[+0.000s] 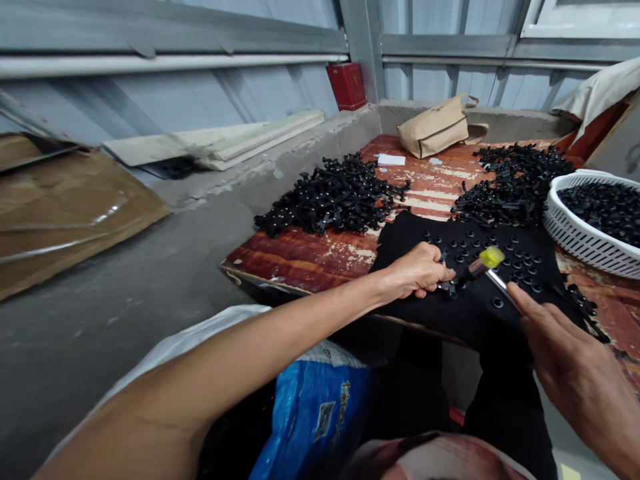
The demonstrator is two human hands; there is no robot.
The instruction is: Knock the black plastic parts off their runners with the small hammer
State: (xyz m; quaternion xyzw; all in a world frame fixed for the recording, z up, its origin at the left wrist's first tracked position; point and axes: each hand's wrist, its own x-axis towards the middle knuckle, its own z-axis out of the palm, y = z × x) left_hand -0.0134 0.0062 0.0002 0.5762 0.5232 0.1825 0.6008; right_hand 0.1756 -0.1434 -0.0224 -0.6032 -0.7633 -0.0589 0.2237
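Observation:
My left hand (pixel 417 270) rests closed on a black cloth (pixel 470 307), pinching a small black plastic piece (pixel 447 287) at its fingertips. My right hand (pixel 565 360) grips a thin metal tool with a yellow tip (pixel 491 259), and the tip points at the piece by my left fingers. Several small black round parts (pixel 520 263) lie scattered over the cloth.
A worn red wooden tabletop (pixel 320 257) holds two heaps of black plastic sprues (pixel 335 197) (pixel 515 180). A white basket (pixel 565 230) of black parts stands at the right. A paper bag (pixel 435 127) lies at the back, a blue bag (pixel 315 413) by my lap.

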